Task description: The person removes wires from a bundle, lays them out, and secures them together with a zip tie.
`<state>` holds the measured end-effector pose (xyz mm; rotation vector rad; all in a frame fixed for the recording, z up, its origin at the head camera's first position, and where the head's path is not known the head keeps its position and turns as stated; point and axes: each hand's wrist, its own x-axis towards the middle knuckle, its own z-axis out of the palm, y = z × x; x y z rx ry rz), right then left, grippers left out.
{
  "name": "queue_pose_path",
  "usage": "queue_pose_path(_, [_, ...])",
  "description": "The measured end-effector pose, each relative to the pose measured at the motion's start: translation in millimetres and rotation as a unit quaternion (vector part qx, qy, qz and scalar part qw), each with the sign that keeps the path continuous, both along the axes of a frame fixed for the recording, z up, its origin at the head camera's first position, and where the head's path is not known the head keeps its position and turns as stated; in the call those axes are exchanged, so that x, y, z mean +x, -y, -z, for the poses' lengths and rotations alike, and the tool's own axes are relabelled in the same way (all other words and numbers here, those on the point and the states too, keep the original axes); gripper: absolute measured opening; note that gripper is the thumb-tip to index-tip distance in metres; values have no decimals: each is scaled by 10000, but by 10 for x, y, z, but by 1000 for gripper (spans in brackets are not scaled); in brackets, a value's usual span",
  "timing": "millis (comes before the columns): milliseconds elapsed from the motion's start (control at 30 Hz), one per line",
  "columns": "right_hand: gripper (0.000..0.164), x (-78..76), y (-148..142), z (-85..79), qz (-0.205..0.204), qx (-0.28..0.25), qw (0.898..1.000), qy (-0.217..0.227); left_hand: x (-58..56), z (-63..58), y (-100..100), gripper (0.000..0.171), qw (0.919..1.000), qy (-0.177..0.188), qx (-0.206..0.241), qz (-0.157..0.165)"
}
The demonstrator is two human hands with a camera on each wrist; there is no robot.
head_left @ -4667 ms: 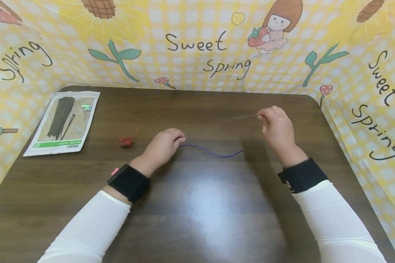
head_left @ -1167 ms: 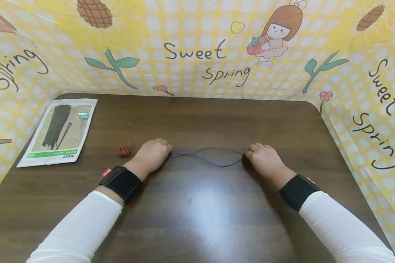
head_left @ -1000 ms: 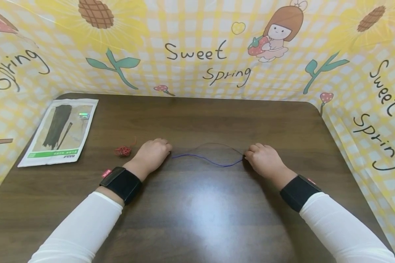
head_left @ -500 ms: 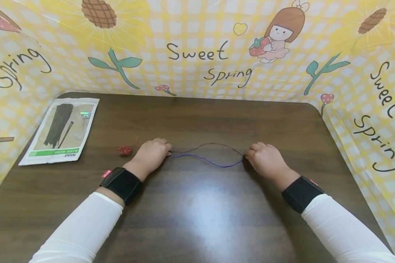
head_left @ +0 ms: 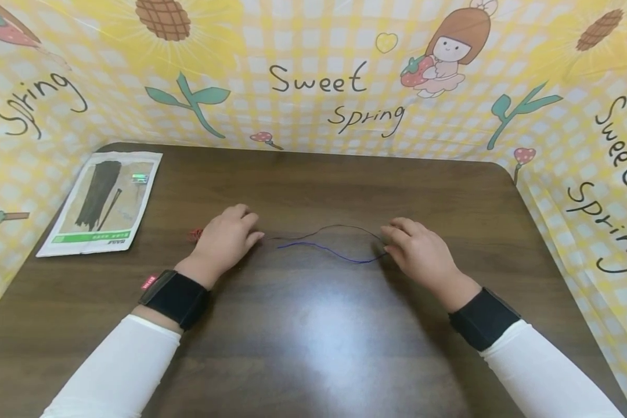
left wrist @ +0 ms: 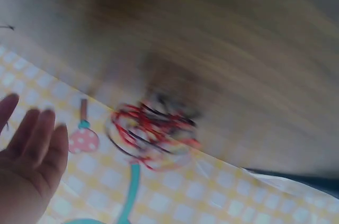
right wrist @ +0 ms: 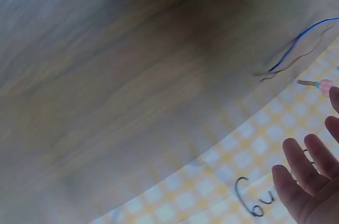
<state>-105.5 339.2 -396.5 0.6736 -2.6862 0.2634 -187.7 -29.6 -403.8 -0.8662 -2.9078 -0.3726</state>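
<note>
A blue cord [head_left: 339, 253] lies in a gentle curve on the table, and a thin brown strand [head_left: 339, 225] arches just beyond it. Their right ends come together by the fingertips of my right hand [head_left: 420, 255], whose fingers are loosely extended in the right wrist view. My left hand [head_left: 222, 241] is spread a little left of the strands' left ends. It holds nothing. A tangled red bundle [head_left: 195, 234] is partly hidden behind the left hand in the head view. In the left wrist view the bundle [left wrist: 153, 136] shows red and dark loops beside the hand.
A white-edged packet [head_left: 104, 203] with a green stripe lies flat at the table's far left. Yellow checked cloth [head_left: 313, 35] hangs behind and along both sides of the brown wooden table [head_left: 313, 348].
Earlier the right hand lowered the brown strand from the air to the table beside the blue cord. Now both hands have loosened from the strand ends, and the left hand has shifted left over the red bundle.
</note>
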Motion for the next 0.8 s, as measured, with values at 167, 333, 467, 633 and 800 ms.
queue_pose_path(167, [52, 103, 141, -17, -66, -53, 9997, 223, -17, -26, 238, 52, 9980, -101, 224, -584])
queue_pose_path(333, [66, 203, 246, -27, -225, -110, 9980, 574, -11, -10, 448, 79, 9907, 617, 17, -1211])
queue_pose_path(467, [76, 250, 282, -44, -180, -172, 9959, 868, -21, 28, 546, 91, 9828, 1170, -74, -1425])
queue_pose_path(633, [82, 287, 306, -46, -72, -157, 9926, 1200, -46, 53, 589, 90, 9752, 1596, -231, -1513])
queue_pose_path(800, [81, 299, 315, -23, -96, -207, 9923, 1220, -76, 65, 593, 90, 9698, 1750, -211, -1683])
